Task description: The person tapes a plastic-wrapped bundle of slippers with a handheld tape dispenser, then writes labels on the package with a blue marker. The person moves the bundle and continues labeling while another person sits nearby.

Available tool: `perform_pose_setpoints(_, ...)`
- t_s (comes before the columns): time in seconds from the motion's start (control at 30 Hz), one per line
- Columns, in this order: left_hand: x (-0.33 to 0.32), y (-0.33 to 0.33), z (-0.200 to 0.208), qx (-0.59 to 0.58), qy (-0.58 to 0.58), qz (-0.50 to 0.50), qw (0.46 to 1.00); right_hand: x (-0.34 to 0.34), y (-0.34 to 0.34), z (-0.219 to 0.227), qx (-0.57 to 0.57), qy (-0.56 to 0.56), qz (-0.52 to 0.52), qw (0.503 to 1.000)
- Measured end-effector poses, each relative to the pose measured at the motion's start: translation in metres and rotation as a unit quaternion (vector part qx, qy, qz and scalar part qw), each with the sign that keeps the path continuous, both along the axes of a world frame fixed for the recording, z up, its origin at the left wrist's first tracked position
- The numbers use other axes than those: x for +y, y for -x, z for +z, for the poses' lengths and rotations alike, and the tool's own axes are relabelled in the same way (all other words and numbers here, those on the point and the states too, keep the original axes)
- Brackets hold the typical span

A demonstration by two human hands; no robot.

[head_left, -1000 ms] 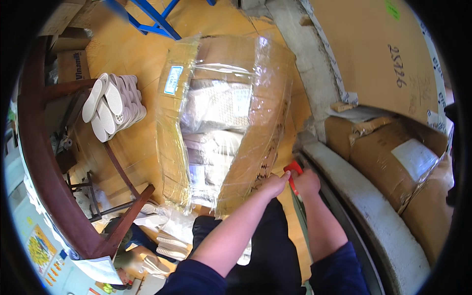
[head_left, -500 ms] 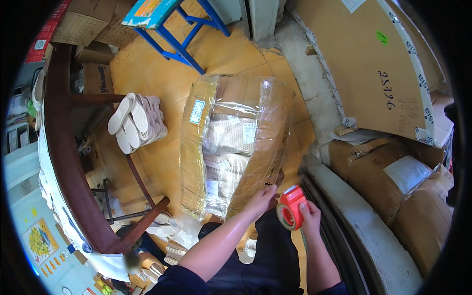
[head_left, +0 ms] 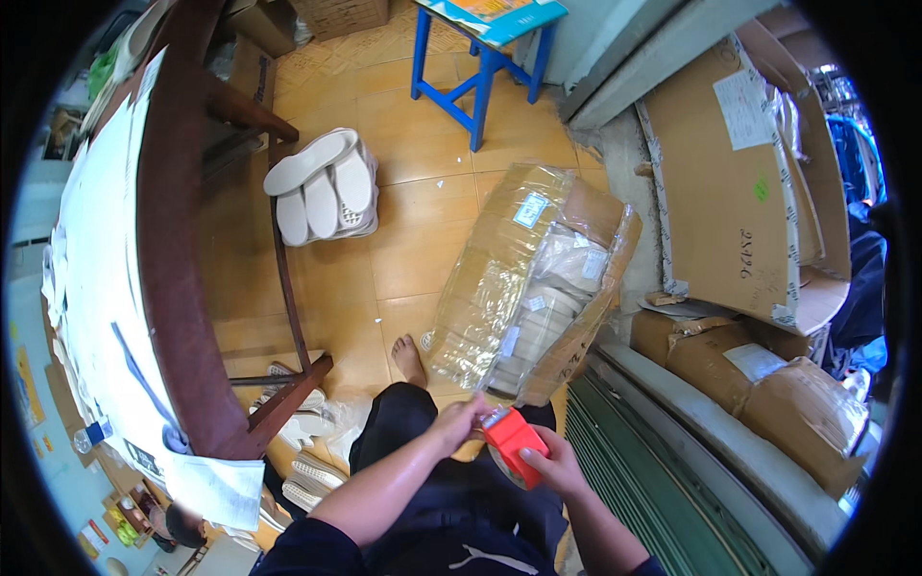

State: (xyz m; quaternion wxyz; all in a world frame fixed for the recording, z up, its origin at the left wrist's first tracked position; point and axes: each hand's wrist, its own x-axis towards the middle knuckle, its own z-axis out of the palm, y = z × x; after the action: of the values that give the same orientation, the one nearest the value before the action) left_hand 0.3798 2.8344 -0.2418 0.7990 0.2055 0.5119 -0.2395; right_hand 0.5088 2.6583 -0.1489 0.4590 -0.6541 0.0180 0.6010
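Note:
My right hand (head_left: 559,465) grips a red tape dispenser (head_left: 521,442) just in front of my body, its thumb along the side. At the dispenser's front end, the fingers of my left hand (head_left: 459,422) are pressed together. Whether they pinch the tape's end is too small to make out. Just beyond both hands, a large cardboard box (head_left: 485,278) wrapped in clear tape lies slanted on the tiled floor. Through a gap in its top, plastic-wrapped pale goods (head_left: 552,302) show. My bare foot (head_left: 408,360) stands left of the box.
White shoe soles (head_left: 327,187) are stacked at the left, beside a dark wooden table (head_left: 182,288). A blue stool (head_left: 480,82) stands at the far side. Cardboard cartons (head_left: 720,192) and taped parcels (head_left: 768,389) line the right, behind a raised ledge (head_left: 711,442).
My view has turned, and the box now appears farther right and slanted. Both hands have come closer to my body, with the left now at the dispenser's front.

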Motion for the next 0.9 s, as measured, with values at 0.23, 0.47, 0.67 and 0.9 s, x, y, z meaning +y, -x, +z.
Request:
perform_pose_setpoints(0.23, 0.11, 0.078, 0.081, -0.165, 0.031, 0.03, 0.985, 0.091, 0.063, 0.079, -0.047, -0.054, 0.072, 0.995)
perform_pose_setpoints(0.47, 0.116, 0.009, 0.127, -0.227, -0.074, -0.118, 0.964, 0.076, 0.031, 0.149, -0.182, -0.087, 0.076, 0.976)
perform_pose_setpoints(0.67, 0.091, -0.079, 0.185, -0.285, -0.22, -0.181, 0.915, 0.035, 0.009, 0.165, -0.223, -0.118, -0.086, 0.964)
perform_pose_setpoints(0.9, 0.082, -0.172, 0.194, -0.25, -0.115, -0.12, 0.954, 0.034, -0.029, 0.121, -0.276, -0.122, -0.303, 0.904)
